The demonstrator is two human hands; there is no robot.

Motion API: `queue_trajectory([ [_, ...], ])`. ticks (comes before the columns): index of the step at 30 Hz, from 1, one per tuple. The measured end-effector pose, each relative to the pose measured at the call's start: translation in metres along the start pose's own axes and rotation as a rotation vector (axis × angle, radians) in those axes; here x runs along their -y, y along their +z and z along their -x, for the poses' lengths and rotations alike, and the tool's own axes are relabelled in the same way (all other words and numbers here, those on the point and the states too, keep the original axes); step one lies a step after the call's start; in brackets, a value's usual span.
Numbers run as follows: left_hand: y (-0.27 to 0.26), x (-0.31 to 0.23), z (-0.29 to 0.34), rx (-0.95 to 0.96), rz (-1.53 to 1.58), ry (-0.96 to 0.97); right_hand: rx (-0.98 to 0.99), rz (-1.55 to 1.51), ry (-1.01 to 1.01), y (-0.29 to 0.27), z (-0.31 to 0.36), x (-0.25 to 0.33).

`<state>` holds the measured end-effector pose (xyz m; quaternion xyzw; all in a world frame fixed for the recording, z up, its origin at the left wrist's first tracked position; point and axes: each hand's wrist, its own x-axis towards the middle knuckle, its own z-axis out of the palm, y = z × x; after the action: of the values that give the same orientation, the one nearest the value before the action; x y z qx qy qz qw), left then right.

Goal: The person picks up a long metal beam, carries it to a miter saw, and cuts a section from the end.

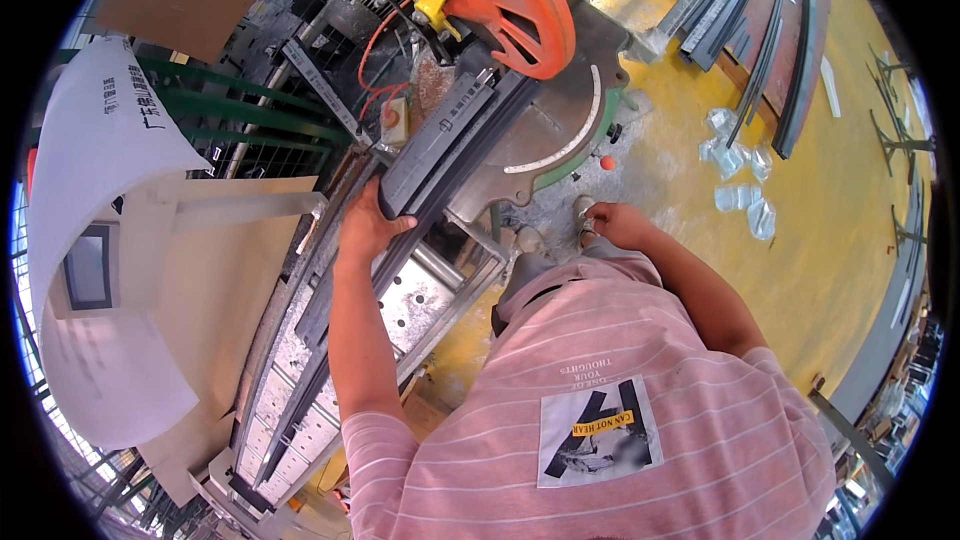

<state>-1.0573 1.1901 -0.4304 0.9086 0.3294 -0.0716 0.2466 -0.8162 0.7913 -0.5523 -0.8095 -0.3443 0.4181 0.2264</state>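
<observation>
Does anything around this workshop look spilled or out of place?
Yes: crumpled, shiny pieces, perhaps plastic, lie scattered on the yellow floor, right of the saw, like dropped litter. The dark bars at the left hand show no obvious damage.

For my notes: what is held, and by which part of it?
Left grip holds a grey bar by its near end; nothing shows in the right grip.

**Bright workshop, dark rim**

We see bright, fairly even light across the yellow floor (835, 270), with soft, weak shadows. Small glints sit on the clear plastic bags (738, 198), and the white sheet (85, 150) looks pale. Around the left hand (368, 225) and grey profile (440, 145), we find detail reasonably crisp. Toward the black circular border, straight edges bow, detail smears, and blue fringing shows at left.
</observation>
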Motion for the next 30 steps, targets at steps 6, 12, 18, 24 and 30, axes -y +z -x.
queue_trajectory([
  [6, 0.009, 0.009, -0.003, 0.062, 0.007, 0.007, -0.01, -0.03, 0.036, 0.007, 0.002, -0.002],
  [12, 0.025, 0.001, -0.004, -0.02, -0.199, 0.038, 0.011, 0.003, 0.07, 0.013, 0.002, 0.005],
  [18, 0.027, -0.027, -0.007, 0.053, -0.176, -0.121, 0.025, -0.046, 0.015, 0.021, -0.003, -0.016],
  [24, 0.038, -0.026, -0.009, -0.042, -0.139, -0.109, 0.219, -0.524, 0.14, -0.018, -0.059, -0.008],
  [30, 0.04, -0.056, -0.016, -0.116, -0.382, -0.23, 0.408, -1.214, 0.035, -0.022, -0.164, 0.072],
])
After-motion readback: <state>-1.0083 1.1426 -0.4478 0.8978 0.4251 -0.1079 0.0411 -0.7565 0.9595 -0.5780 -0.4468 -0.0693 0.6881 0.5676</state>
